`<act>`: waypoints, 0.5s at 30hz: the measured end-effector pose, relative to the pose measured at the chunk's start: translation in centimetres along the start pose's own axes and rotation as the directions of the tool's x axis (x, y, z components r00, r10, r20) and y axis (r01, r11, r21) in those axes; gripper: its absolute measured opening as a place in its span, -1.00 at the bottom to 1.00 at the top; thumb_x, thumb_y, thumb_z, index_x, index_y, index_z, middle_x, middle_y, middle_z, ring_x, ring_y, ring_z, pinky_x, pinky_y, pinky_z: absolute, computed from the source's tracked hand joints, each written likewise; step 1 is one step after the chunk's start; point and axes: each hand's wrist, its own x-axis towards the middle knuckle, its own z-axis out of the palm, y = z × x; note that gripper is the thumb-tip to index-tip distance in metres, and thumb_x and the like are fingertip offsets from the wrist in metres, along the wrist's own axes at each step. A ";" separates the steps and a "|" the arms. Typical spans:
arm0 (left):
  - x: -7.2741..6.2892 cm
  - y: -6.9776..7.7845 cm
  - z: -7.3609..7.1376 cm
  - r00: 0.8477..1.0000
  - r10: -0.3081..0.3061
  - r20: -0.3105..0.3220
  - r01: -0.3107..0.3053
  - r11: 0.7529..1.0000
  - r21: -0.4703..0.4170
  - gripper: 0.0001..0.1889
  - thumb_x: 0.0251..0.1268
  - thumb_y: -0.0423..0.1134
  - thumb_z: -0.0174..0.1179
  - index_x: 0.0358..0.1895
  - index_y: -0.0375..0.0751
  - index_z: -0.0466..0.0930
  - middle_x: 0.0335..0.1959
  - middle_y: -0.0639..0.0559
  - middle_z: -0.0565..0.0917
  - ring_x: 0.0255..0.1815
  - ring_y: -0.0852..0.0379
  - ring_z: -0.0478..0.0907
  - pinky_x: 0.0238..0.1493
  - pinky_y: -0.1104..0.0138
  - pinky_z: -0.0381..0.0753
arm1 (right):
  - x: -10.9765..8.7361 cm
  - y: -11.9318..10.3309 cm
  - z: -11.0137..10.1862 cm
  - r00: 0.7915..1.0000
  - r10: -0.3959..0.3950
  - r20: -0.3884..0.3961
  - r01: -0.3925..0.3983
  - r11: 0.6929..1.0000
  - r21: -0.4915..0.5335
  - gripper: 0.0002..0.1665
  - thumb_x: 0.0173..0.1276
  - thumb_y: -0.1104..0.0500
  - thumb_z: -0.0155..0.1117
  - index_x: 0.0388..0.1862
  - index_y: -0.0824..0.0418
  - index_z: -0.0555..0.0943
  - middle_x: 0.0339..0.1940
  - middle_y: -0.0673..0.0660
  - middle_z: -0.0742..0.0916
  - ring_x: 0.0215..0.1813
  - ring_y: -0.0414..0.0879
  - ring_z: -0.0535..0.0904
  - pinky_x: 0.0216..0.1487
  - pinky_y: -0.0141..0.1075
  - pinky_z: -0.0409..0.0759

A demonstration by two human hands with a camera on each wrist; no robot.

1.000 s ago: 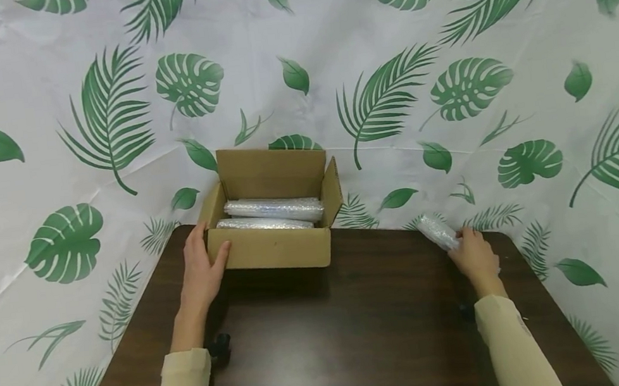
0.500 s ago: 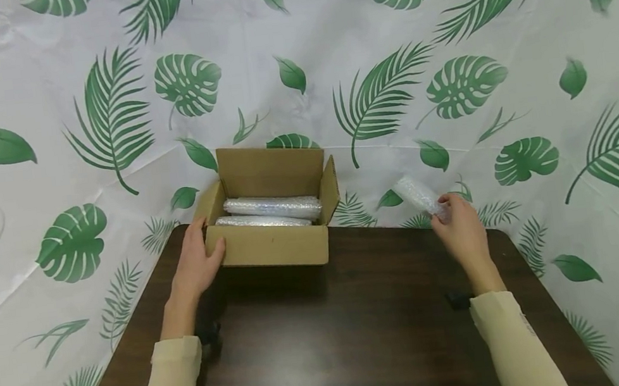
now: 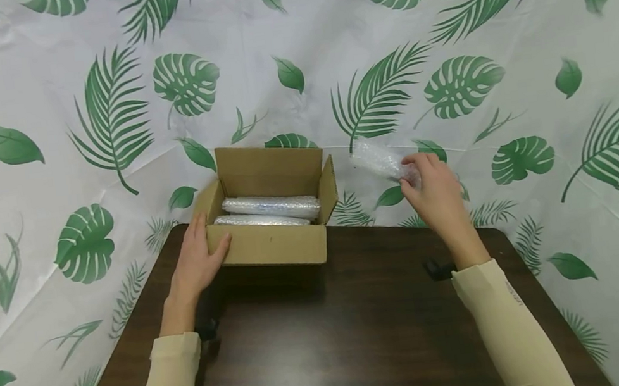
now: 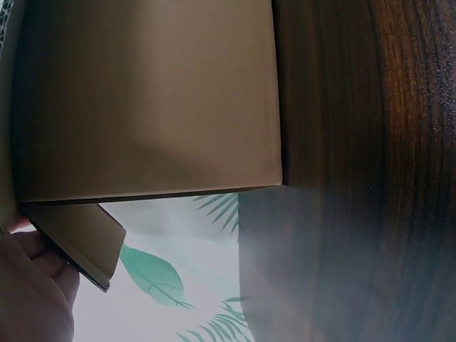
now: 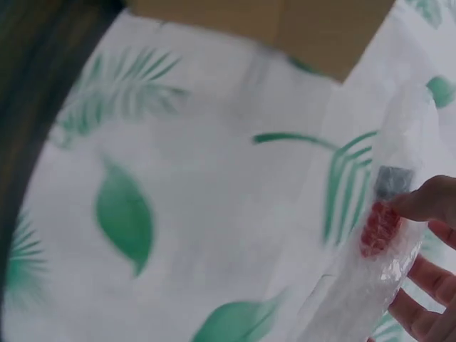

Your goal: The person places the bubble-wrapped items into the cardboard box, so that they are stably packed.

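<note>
My right hand [image 3: 434, 190] pinches a bubble-wrapped bundle [image 3: 377, 158] by its near end, lifted above the back edge of the table and right of the box. Through the wrap in the right wrist view, a red patch [image 5: 380, 229] and a grey patch show near the thumb; the kind of item inside I cannot tell. An open cardboard box [image 3: 269, 245] stands at the back left. Inside it lie two more long bubble-wrapped bundles [image 3: 273, 207], side by side. My left hand [image 3: 197, 260] holds the box's front left corner, its thumb on the front flap and fingers along the left flap [image 4: 82, 239].
The dark wooden table [image 3: 327, 344] spreads in front of the box. A white backdrop [image 3: 249, 66] with green leaves hangs close behind it and along both sides. A black strap-like piece [image 3: 438, 269] sits at the right wrist.
My right hand has raised the wrapped bundle from the table's back right and carried it left, closer to the box. The left hand stays at the box corner.
</note>
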 end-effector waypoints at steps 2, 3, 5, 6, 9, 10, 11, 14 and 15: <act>0.0 0.0 -0.1 1.000 -0.012 0.019 0.012 1.000 0.002 -0.02 0.62 0.21 0.08 0.74 -0.41 -0.10 0.76 -0.44 0.00 0.77 -0.42 -0.04 0.70 -0.29 0.04 | 1.0 -1.4 -0.1 0.999 -0.039 -0.011 0.039 0.999 -0.012 -0.59 0.50 0.19 0.36 0.28 0.22 0.59 0.21 0.32 0.67 0.17 0.33 0.58 0.16 0.31 0.49; 0.0 0.0 -0.2 0.999 -0.018 0.028 0.018 1.000 0.002 -0.01 0.62 0.22 0.07 0.74 -0.41 -0.11 0.76 -0.43 -0.01 0.77 -0.42 -0.06 0.70 -0.29 0.03 | 1.4 -2.1 -0.1 0.999 -0.052 -0.012 0.052 0.999 -0.014 -0.58 0.50 0.20 0.38 0.28 0.22 0.60 0.21 0.32 0.68 0.20 0.33 0.59 0.17 0.32 0.48; 0.0 0.0 -0.2 0.999 -0.025 0.043 0.025 1.000 0.003 0.00 0.62 0.23 0.06 0.74 -0.41 -0.13 0.77 -0.43 -0.03 0.78 -0.41 -0.08 0.71 -0.28 0.02 | 2.2 -3.6 0.0 0.998 -0.066 -0.002 0.066 0.998 -0.016 -0.56 0.49 0.19 0.41 0.29 0.20 0.60 0.24 0.29 0.67 0.26 0.32 0.58 0.24 0.33 0.45; 0.1 0.0 -0.2 0.999 -0.026 0.046 0.025 1.000 0.007 0.00 0.62 0.23 0.06 0.74 -0.42 -0.13 0.77 -0.43 -0.02 0.78 -0.40 -0.07 0.71 -0.27 0.02 | 2.6 -4.5 0.0 0.998 -0.068 0.010 0.069 0.998 -0.014 -0.56 0.49 0.18 0.42 0.30 0.18 0.61 0.27 0.28 0.67 0.30 0.31 0.57 0.30 0.34 0.43; 0.1 0.1 -0.3 0.999 -0.027 0.048 0.026 1.000 0.011 0.00 0.62 0.22 0.06 0.74 -0.44 -0.14 0.77 -0.43 -0.02 0.78 -0.41 -0.07 0.72 -0.27 0.02 | 3.7 -7.1 0.4 0.993 -0.107 0.057 0.108 0.994 -0.018 -0.57 0.50 0.18 0.41 0.29 0.15 0.61 0.31 0.25 0.66 0.38 0.30 0.54 0.38 0.35 0.37; 0.1 0.1 -0.3 0.999 -0.026 0.044 0.025 1.000 0.010 -0.01 0.62 0.21 0.06 0.74 -0.44 -0.13 0.76 -0.44 -0.02 0.78 -0.41 -0.07 0.72 -0.26 0.02 | 4.0 -8.0 0.6 0.989 -0.129 0.073 0.131 0.991 -0.027 -0.58 0.50 0.18 0.41 0.29 0.13 0.61 0.31 0.24 0.66 0.40 0.30 0.52 0.40 0.35 0.36; 0.1 0.2 -0.3 0.999 -0.026 0.041 0.025 1.000 0.011 -0.01 0.62 0.21 0.07 0.73 -0.44 -0.13 0.76 -0.44 -0.01 0.78 -0.41 -0.06 0.72 -0.26 0.02 | 4.3 -8.8 0.9 0.984 -0.155 0.090 0.159 0.987 -0.034 -0.60 0.51 0.18 0.40 0.28 0.12 0.61 0.32 0.23 0.66 0.42 0.29 0.52 0.42 0.35 0.36; 0.1 0.1 -0.3 0.999 -0.027 0.033 0.027 1.000 0.002 -0.01 0.62 0.20 0.08 0.73 -0.44 -0.11 0.76 -0.44 0.00 0.78 -0.41 -0.05 0.72 -0.26 0.03 | 5.1 -11.2 1.8 0.964 -0.228 0.134 0.235 0.971 -0.042 -0.63 0.54 0.19 0.35 0.28 0.08 0.61 0.31 0.20 0.66 0.43 0.27 0.51 0.41 0.33 0.39; 0.0 0.1 -0.3 0.999 -0.028 0.031 0.028 1.000 -0.001 -0.02 0.61 0.19 0.09 0.73 -0.44 -0.11 0.76 -0.44 0.00 0.78 -0.41 -0.05 0.72 -0.25 0.03 | 5.2 -12.0 2.2 0.959 -0.245 0.141 0.253 0.967 -0.042 -0.63 0.55 0.19 0.34 0.28 0.07 0.60 0.30 0.18 0.66 0.43 0.26 0.52 0.42 0.31 0.40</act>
